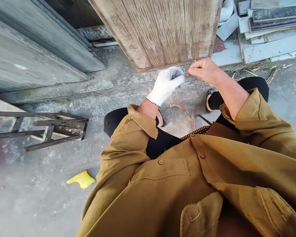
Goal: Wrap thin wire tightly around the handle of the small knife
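My left hand (pixel 166 85) wears a white knit glove. Its fingers curl round toward the thumb; whatever they pinch is too small to make out. Close by on the right, my bare right hand (pixel 201 70) has thumb and fingers pressed together, and anything between them is hidden. Both hands are held in front of the lower edge of a weathered wooden panel (pixel 162 33). Below them on the concrete, between my feet, lie a curved brownish piece (pixel 178 106), a thin reddish rod-like thing (pixel 193 119) and a dark stick (pixel 204 119).
A wooden stool (pixel 49 126) lies on its side at the left. Nearer me is a yellow scrap (pixel 81 179) on the floor. Stacked white boards and tiles (pixel 273 49) fill the back right. Large grey boards (pixel 34 56) lean at the back left.
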### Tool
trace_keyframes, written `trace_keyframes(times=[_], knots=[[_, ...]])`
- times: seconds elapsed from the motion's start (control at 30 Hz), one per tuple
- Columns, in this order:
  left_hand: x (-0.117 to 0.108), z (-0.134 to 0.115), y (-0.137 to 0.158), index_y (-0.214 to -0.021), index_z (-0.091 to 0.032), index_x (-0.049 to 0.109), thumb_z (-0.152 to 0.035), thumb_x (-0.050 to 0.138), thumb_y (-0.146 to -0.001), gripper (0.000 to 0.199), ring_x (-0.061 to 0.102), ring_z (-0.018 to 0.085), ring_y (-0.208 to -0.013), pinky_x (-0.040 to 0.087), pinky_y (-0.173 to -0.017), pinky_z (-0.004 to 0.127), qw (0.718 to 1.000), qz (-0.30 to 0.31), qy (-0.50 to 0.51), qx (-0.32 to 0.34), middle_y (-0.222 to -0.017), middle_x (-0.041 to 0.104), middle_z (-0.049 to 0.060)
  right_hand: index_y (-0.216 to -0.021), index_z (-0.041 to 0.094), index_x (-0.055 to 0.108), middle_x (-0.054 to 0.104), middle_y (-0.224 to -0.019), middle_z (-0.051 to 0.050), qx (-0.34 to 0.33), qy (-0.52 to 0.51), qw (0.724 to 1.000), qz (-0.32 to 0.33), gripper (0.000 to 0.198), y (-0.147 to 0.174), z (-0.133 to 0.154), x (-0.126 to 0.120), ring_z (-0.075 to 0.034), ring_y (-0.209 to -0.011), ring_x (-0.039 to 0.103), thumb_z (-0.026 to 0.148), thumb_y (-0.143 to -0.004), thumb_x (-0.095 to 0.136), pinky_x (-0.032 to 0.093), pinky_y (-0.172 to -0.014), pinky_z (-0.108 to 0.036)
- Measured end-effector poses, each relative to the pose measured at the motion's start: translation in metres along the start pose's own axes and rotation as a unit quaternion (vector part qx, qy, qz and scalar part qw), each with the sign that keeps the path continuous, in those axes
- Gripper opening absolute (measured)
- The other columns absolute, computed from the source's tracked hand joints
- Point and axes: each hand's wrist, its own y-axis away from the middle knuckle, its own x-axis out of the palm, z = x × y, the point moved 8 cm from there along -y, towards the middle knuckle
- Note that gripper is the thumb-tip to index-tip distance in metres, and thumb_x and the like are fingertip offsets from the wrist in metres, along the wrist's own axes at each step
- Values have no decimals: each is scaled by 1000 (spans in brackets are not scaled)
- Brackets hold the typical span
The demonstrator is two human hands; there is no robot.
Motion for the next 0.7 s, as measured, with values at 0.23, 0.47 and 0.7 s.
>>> trace_keyframes(times=[0.23, 0.47, 0.7], knots=[[-4, 2, -1, -87, -19, 65, -14, 61, -88, 7, 65, 15, -77, 57, -77, 26, 997, -30, -69, 14, -74, 64, -1, -81, 20, 70, 28, -54, 5, 28, -30, 999, 8, 24, 4, 2, 3, -11, -52, 23, 39, -97, 71, 20, -50, -29], [-7, 1, 1, -86, -19, 65, -11, 60, -86, 9, 68, 18, -90, 58, -89, 30, 997, -46, -63, 2, -77, 61, -1, -86, 22, 70, 32, -56, 4, 61, -69, 995, 42, 27, 3, -3, 9, -13, -52, 28, 46, -98, 71, 27, -48, -31], [-2, 7, 0, -89, -19, 67, -12, 61, -88, 9, 72, 19, -84, 57, -80, 31, 999, -29, 0, -40, -73, 64, 0, -91, 24, 73, 38, -57, 2, 17, -39, 999, 22, 37, 5, 1, 1, -15, -55, 35, 61, -99, 69, 33, -52, -32]])
